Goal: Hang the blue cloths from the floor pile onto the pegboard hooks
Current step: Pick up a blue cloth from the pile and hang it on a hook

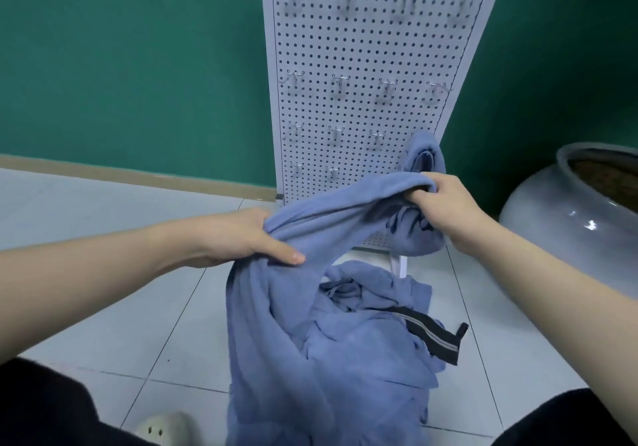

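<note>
A blue cloth (pixel 331 211) is stretched between my two hands above the floor pile. My left hand (pixel 241 235) grips its lower left part, thumb on top. My right hand (pixel 445 200) holds its upper edge, fingers curled into the fabric, close to the pegboard's lower right. The pile of blue cloths (pixel 345 349) lies on the tiles beneath, with a dark striped band (pixel 431 335) showing in it. The white pegboard (pixel 366 52) stands against the green wall with several rows of metal hooks (pixel 340 83). Another blue cloth (pixel 423 149) hangs on a lower right hook.
A large grey ceramic pot (pixel 569 218) stands on the floor to the right of the pegboard. The pegboard's white foot (pixel 397 262) sits just behind the pile. My dark-clad knees (pixel 41 407) and a pale shoe (pixel 162 428) are at the bottom edge.
</note>
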Demonstrator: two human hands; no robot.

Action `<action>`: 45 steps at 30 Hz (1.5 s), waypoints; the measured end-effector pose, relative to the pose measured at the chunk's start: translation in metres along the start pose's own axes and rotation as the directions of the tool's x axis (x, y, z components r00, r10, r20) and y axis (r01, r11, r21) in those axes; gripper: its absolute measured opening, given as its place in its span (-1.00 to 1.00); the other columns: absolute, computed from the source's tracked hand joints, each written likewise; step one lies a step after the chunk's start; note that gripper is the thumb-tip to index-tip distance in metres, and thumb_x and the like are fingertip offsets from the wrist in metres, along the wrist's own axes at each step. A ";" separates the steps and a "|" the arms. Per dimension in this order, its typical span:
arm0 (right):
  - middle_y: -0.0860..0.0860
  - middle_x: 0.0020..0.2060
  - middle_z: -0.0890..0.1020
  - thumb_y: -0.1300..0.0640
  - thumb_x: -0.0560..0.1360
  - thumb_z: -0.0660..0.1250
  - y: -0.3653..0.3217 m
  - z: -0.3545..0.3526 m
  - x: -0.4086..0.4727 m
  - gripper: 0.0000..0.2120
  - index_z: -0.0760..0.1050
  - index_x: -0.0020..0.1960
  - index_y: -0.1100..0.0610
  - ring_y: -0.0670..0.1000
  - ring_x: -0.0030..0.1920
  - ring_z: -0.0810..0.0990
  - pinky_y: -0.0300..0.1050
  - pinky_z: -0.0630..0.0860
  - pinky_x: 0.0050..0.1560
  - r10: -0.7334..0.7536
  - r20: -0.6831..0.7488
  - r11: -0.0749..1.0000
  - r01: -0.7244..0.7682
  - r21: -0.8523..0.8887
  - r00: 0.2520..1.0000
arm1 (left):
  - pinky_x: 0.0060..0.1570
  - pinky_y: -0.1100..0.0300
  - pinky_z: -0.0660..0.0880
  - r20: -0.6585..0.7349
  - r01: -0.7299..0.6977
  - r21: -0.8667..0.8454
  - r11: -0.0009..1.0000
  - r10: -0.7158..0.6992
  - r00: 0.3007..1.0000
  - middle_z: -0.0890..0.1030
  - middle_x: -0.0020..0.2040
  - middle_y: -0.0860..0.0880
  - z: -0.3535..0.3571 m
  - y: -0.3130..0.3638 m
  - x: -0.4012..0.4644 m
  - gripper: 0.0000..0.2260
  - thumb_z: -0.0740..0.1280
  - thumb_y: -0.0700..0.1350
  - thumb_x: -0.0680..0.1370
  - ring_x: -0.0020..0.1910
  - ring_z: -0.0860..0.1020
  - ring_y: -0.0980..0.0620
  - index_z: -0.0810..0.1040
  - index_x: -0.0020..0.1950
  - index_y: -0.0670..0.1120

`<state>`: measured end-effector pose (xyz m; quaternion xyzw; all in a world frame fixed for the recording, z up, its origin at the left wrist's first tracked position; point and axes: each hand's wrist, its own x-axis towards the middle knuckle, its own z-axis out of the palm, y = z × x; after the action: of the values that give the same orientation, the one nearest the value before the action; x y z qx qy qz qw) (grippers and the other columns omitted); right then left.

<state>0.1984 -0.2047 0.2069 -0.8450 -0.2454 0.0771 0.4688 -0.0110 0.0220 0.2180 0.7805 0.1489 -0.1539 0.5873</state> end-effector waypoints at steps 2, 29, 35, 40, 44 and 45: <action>0.09 -0.30 0.58 0.23 0.56 0.28 0.011 0.010 -0.004 -0.87 0.55 -0.10 0.26 0.01 -0.27 0.49 -0.08 0.44 -0.18 0.036 0.033 0.998 -0.034 -0.047 0.999 | 0.22 0.07 0.59 0.042 0.035 -0.040 0.999 -0.034 0.999 0.72 0.16 -0.11 0.003 -0.004 0.002 -0.74 0.48 -0.21 0.53 0.17 0.68 -0.11 0.66 0.23 -0.17; -0.03 0.10 0.74 0.15 0.61 0.40 -0.028 0.060 -0.047 -0.82 0.66 0.19 0.13 -0.04 0.20 0.67 -0.18 0.54 0.31 -0.040 0.548 0.989 -0.046 0.142 0.835 | 0.14 0.05 0.64 -0.196 -0.202 -0.620 0.758 0.100 0.975 0.67 0.14 -0.25 -0.001 0.021 0.017 -0.78 0.20 -0.21 0.66 0.12 0.68 -0.12 0.62 0.14 -0.24; -0.27 -0.19 0.70 0.01 0.65 0.31 -0.034 0.062 -0.050 -0.69 0.68 -0.23 -0.09 -0.28 -0.04 0.63 -0.42 0.52 0.02 -0.042 0.566 0.977 -0.085 0.196 0.824 | 0.25 -0.01 0.58 -0.165 -0.232 -0.572 0.787 0.166 0.972 0.67 0.22 -0.23 -0.002 0.022 0.015 -0.72 0.16 -0.25 0.67 0.23 0.65 -0.15 0.59 0.26 -0.28; 0.13 0.06 0.70 0.08 0.71 0.21 -0.033 0.071 -0.049 -0.65 0.59 0.23 0.35 -0.09 -0.09 0.64 -0.22 0.57 0.02 -0.036 0.424 0.897 -0.158 0.413 0.905 | 0.27 -0.01 0.57 -0.198 -0.301 -0.378 0.876 0.242 0.950 0.67 0.23 -0.21 -0.003 0.020 0.017 -0.69 0.19 -0.42 0.62 0.23 0.65 -0.14 0.51 0.34 -0.28; 0.17 0.15 0.72 0.10 0.72 0.18 -0.038 0.065 -0.045 -0.67 0.59 0.27 0.31 0.10 0.17 0.70 0.01 0.61 0.23 -0.061 0.364 0.861 -0.135 0.490 0.930 | 0.30 -0.03 0.54 -0.286 -0.271 -0.076 0.960 0.239 0.928 0.71 0.17 -0.04 -0.006 0.013 0.019 -0.70 0.35 -0.36 0.59 0.17 0.68 -0.01 0.57 0.29 -0.12; 0.21 0.16 0.70 0.10 0.72 0.18 -0.039 0.063 -0.044 -0.66 0.58 0.27 0.32 0.17 0.22 0.68 0.09 0.59 0.29 -0.062 0.347 0.852 -0.132 0.507 0.936 | 0.29 -0.03 0.55 -0.301 -0.256 -0.049 0.965 0.230 0.925 0.72 0.14 -0.01 -0.007 0.012 0.018 -0.71 0.38 -0.32 0.58 0.15 0.69 0.01 0.59 0.27 -0.09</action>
<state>0.1244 -0.1616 0.2003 -0.6625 -0.2789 0.2987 0.6277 0.0109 0.0270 0.2225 0.7806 0.1428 0.0443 0.6069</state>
